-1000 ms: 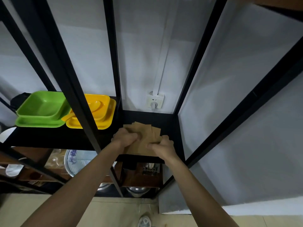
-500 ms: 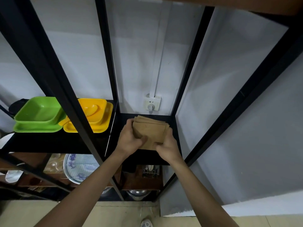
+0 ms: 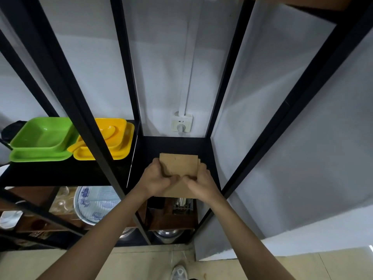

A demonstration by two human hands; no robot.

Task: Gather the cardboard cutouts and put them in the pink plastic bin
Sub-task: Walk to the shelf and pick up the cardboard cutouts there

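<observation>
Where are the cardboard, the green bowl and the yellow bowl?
cardboard [image 3: 179, 166]: head view, middle of the top sheet.
green bowl [image 3: 43, 135]: head view, inside bottom.
yellow bowl [image 3: 116, 131]: head view, inside, right of the black post.

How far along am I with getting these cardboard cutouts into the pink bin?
Gathering looks done: the cutouts sit squared into one stack. In hand: the left hand and right hand grip that stack over the black shelf. Left: dropping it in the pink bin, which is not in view.
</observation>
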